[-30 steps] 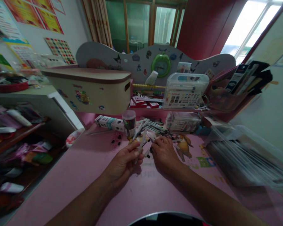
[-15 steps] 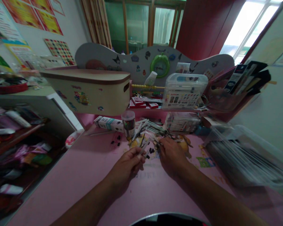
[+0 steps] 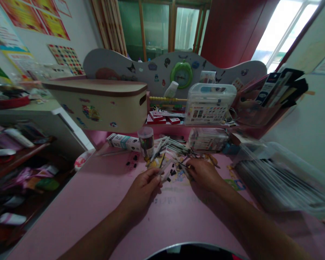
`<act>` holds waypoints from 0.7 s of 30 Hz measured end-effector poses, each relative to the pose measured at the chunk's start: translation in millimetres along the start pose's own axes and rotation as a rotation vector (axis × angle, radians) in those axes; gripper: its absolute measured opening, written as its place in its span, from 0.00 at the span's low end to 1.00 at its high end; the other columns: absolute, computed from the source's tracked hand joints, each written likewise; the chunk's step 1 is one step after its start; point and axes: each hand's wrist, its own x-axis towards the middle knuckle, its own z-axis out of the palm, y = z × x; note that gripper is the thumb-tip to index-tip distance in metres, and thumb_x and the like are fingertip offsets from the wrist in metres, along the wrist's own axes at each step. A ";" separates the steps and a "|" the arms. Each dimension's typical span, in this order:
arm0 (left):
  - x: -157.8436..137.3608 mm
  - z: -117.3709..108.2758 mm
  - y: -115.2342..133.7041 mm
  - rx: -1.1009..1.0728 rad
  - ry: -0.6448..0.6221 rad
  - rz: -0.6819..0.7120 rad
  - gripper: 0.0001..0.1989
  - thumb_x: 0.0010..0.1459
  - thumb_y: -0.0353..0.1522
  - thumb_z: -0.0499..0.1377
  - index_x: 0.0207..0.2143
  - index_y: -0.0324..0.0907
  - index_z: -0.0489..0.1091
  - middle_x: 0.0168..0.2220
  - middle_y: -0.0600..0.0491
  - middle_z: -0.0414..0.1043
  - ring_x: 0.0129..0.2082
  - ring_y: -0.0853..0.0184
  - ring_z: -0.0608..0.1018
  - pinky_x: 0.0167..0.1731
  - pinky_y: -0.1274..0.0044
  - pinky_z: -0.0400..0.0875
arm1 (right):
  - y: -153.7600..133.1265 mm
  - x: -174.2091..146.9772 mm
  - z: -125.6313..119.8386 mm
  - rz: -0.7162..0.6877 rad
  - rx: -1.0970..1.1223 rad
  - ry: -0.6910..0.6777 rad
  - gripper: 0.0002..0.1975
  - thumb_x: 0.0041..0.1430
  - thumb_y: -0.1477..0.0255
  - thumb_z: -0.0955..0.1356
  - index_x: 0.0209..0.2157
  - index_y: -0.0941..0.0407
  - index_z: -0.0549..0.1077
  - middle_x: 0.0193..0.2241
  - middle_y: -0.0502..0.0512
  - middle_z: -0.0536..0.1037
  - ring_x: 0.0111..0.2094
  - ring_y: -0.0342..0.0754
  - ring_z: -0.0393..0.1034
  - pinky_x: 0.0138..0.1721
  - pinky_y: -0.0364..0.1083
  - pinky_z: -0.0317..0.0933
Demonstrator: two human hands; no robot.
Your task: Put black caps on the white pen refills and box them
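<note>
My left hand is closed around a slim pale pen barrel, tilted up and to the right; a thin dark stick rises beside it. My right hand has thumb and fingers pinched over thin dark pen parts; which of them it grips is hard to make out. Between the hands, several small black caps lie on the pink desk. Behind them spreads a loose pile of white and dark pen pieces. More black caps rest left of a clear cup.
At the right stands a clear plastic bin full of slender pens. A white box and a clear case sit at the desk's back. Above, the shelf holds a cream storage box and a handled case.
My right hand has shifted slightly right, away from the black caps, and the gap between my hands is wider. My left hand keeps its hold on the pale barrel. The view has moved slightly.
</note>
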 end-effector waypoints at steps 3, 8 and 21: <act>-5.7 -0.5 5.1 0.314 -0.014 0.108 0.12 0.60 0.37 0.59 0.43 0.42 0.77 0.34 0.51 0.77 0.32 0.64 0.75 0.32 0.76 0.67 | -5.1 -5.9 3.1 0.012 0.000 0.041 0.10 0.61 0.74 0.65 0.33 0.54 0.79 0.35 0.57 0.81 0.40 0.51 0.72 0.40 0.45 0.53; -9.5 -1.5 10.6 0.568 -0.040 0.220 0.13 0.61 0.35 0.57 0.43 0.44 0.79 0.41 0.49 0.80 0.42 0.57 0.78 0.42 0.71 0.68 | -7.4 -5.9 5.5 0.024 0.037 -0.015 0.10 0.60 0.73 0.64 0.29 0.54 0.77 0.32 0.55 0.79 0.36 0.49 0.70 0.37 0.46 0.53; -11.4 1.3 13.6 0.604 -0.159 0.233 0.14 0.66 0.36 0.51 0.42 0.44 0.76 0.37 0.50 0.78 0.37 0.60 0.76 0.38 0.73 0.65 | -14.2 -6.9 5.5 0.043 1.401 0.232 0.11 0.50 0.65 0.71 0.29 0.55 0.67 0.19 0.45 0.69 0.19 0.40 0.62 0.20 0.39 0.55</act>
